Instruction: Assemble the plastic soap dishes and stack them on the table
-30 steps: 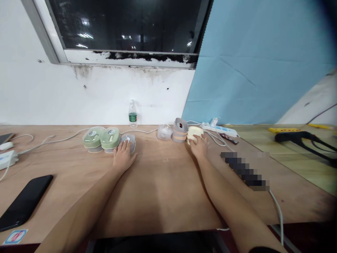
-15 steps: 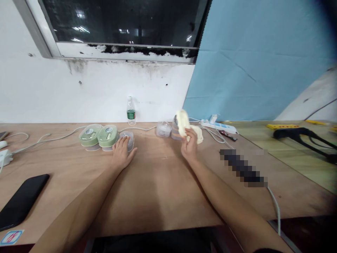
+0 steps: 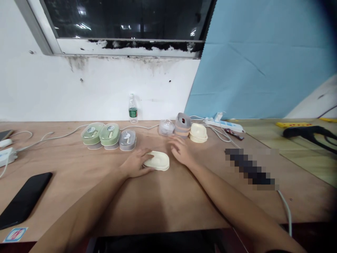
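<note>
A cream oval lid lies flat on the wooden table in front of me. My left hand rests against its left side, fingers curled around the edge. Just right of the lid, my right hand hovers low with its fingers spread, holding nothing. Behind it sits a stack of cream lids, with a grey and peach stack of containers and a clear container to its left. Two green-lidded boxes and a grey-lidded box stand in a row at the back left.
A water bottle stands by the wall. A white power strip and cables lie at the back right, more white cables and an adapter at the left. A black phone lies near the front left edge.
My right hand brought a cream lid from the stack down to the table centre and let go. My left hand left the grey-lidded box and moved to the lid.
</note>
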`<state>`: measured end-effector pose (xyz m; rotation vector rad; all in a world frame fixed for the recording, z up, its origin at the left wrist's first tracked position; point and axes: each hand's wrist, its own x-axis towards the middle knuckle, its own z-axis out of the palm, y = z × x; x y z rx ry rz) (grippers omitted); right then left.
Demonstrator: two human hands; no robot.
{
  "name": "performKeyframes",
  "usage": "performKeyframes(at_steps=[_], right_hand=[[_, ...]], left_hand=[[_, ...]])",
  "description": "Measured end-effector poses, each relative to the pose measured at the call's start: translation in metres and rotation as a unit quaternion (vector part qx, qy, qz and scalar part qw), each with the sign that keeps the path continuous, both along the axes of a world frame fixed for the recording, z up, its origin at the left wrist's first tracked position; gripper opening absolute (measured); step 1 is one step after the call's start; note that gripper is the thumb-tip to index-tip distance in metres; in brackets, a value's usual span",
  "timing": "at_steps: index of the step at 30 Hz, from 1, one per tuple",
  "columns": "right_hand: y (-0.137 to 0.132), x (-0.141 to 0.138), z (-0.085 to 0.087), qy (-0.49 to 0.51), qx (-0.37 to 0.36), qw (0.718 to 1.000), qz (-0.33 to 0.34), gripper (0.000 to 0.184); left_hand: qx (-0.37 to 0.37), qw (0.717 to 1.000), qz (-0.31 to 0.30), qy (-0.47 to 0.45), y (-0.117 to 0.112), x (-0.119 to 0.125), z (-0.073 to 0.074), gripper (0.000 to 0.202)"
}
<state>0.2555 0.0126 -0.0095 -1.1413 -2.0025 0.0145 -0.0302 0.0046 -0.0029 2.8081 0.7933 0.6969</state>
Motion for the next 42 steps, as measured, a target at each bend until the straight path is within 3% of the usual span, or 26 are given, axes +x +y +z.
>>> performKeyframes(at_steps=[4, 7, 12, 17, 21, 27, 31, 33, 37, 40, 42], right_hand=[[0.033, 0.024, -0.004, 0.058, 0.095, 0.974, -0.197, 0.034], [0.054, 0.037, -0.006, 0.059, 0.129, 0.947, -0.288, 0.042], [0.070, 0.044, -0.012, 0.023, 0.107, 0.934, -0.339, 0.031], [0.065, 0.044, -0.010, 0.017, 0.105, 0.932, -0.345, 0.026], [0.057, 0.038, -0.003, 0.022, 0.127, 0.942, -0.310, 0.024], [0.030, 0.021, -0.012, 0.085, 0.187, 0.971, -0.122, 0.018], [0.008, 0.000, -0.026, 0.088, 0.174, 0.980, 0.032, 0.040], [0.002, -0.012, -0.030, 0.089, 0.159, 0.978, 0.098, 0.049], [-0.004, -0.030, -0.030, 0.146, 0.107, 0.979, 0.098, 0.054], [-0.009, -0.036, -0.023, 0.165, 0.050, 0.983, 0.068, 0.054], [-0.012, -0.037, -0.016, 0.178, 0.002, 0.984, 0.030, 0.042]], left_hand=[[-0.023, 0.999, -0.023, 0.024, -0.001, 0.010, -0.010, 0.050], [-0.022, 0.999, -0.021, 0.018, 0.000, 0.010, -0.013, 0.049], [-0.021, 0.999, -0.015, 0.025, -0.001, 0.009, -0.011, 0.049], [-0.023, 0.999, -0.006, 0.031, -0.003, 0.009, -0.010, 0.049], [-0.024, 0.999, -0.008, 0.025, -0.003, 0.008, -0.010, 0.048], [-0.010, 0.999, 0.026, 0.023, -0.002, 0.005, -0.007, 0.051], [0.032, 0.989, 0.118, -0.082, -0.003, -0.001, 0.000, 0.070], [0.054, 0.984, 0.124, -0.118, -0.003, -0.006, 0.003, 0.070], [0.088, 0.984, 0.095, -0.122, -0.003, -0.015, 0.003, 0.052], [0.082, 0.970, 0.144, -0.179, -0.002, -0.014, -0.003, 0.051], [0.047, 0.958, 0.168, -0.226, -0.001, -0.011, -0.006, 0.051]])
